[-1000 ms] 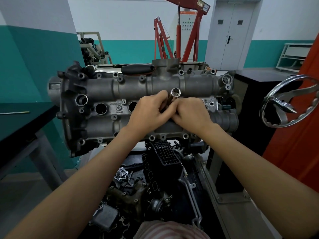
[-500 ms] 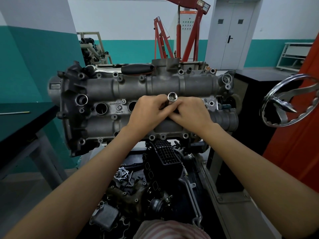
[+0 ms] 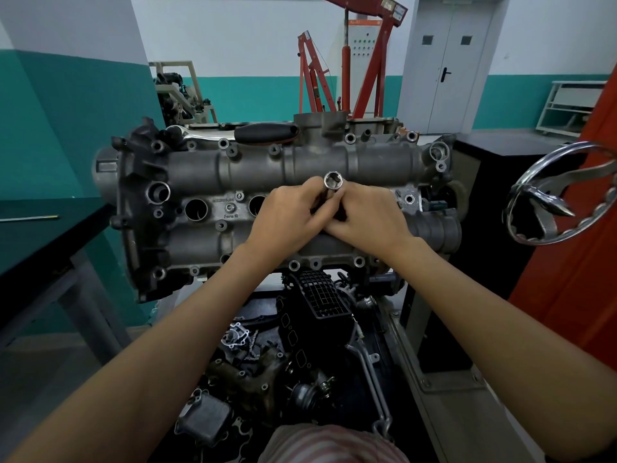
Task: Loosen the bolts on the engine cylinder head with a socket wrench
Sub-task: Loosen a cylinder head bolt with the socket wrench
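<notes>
The grey engine cylinder head faces me on its stand, with round plug holes and several bolt bosses along its edges. A chrome socket points its open end up at me over the middle of the head. My left hand and my right hand meet there, fingers closed around the socket's shaft. What lies below the socket is hidden by my fingers. A wrench with a black handle lies along the top edge of the head.
A dark workbench stands at the left. A chrome handwheel on a red stand sticks out at the right. Loose engine parts sit below the head. A red engine crane and a double door stand behind.
The socket's open end has tipped and shifted slightly left and down between my fingers. Both hands stay together at the same spot on the head.
</notes>
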Motion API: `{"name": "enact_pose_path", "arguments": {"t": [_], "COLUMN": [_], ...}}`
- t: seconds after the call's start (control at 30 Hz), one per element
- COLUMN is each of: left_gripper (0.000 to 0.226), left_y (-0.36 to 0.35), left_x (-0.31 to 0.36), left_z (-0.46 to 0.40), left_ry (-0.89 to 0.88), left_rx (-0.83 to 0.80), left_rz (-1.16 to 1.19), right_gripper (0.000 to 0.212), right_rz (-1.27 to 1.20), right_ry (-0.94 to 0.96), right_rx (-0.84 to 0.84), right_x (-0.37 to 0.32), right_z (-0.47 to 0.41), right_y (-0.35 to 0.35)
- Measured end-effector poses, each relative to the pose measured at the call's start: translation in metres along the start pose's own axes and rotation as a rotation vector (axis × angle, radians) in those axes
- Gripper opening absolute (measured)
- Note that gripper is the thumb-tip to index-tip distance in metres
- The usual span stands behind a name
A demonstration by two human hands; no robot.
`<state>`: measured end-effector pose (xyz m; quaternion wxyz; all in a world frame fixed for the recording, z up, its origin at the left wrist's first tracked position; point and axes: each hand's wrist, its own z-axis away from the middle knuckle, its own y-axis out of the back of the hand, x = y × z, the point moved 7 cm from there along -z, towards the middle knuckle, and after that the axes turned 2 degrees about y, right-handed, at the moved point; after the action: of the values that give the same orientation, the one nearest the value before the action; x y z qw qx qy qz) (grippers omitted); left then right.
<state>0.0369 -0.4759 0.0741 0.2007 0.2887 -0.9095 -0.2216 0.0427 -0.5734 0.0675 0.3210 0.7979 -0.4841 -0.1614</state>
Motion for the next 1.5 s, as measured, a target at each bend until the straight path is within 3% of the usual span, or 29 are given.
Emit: {"name": "enact_pose_path", "arguments": {"t": [0.23, 0.4, 0.63, 0.77, 0.93, 1.1, 1.27, 1.5], "left_gripper": [0.053, 0.047, 0.043, 0.052, 0.052, 0.045, 0.041, 0.049], "left_y": [0.000, 0.001, 0.000, -0.001, 0.000, 0.002, 0.000, 0.001], "left_x": [0.001, 0.002, -0.002, -0.004, 0.000, 0.003, 0.005, -0.003], "left_z": [-0.001, 0.000, -0.001, -0.002, -0.001, 0.000, 0.001, -0.002], "left_ry": [-0.015, -0.034, 0.005, 0.023, 0.000, -0.020, -0.048, 0.003], "left_rx": [-0.011, -0.009, 0.000, -0.010, -0.003, 0.016, 0.007, 0.038], "left_rz": [-0.020, -0.004, -0.002, -0.015, -0.014, -0.009, -0.012, -0.022], "right_gripper": [0.030, 0.027, 0.042, 0.049, 0.029, 0.029, 0.045, 0.035], "right_rz": [0.014, 0.012, -0.013, 0.004, 0.048, 0.048, -0.028, 0.018], "right_ry": [0.013, 0.030, 0.021, -0.003, 0.011, 0.043, 0.018, -0.009], "right_rx": [0.038, 0.014, -0.009, -0.023, -0.009, -0.028, -0.011, -0.066], "right_x": [-0.006, -0.007, -0.001, 0.001, -0.003, -0.002, 0.000, 0.002], "right_z": [0.000, 0.001, 0.000, -0.002, -0.002, -0.002, -0.002, -0.004], "right_y": [0.006, 0.005, -0.001, -0.001, 0.002, -0.004, -0.002, -0.003]}}
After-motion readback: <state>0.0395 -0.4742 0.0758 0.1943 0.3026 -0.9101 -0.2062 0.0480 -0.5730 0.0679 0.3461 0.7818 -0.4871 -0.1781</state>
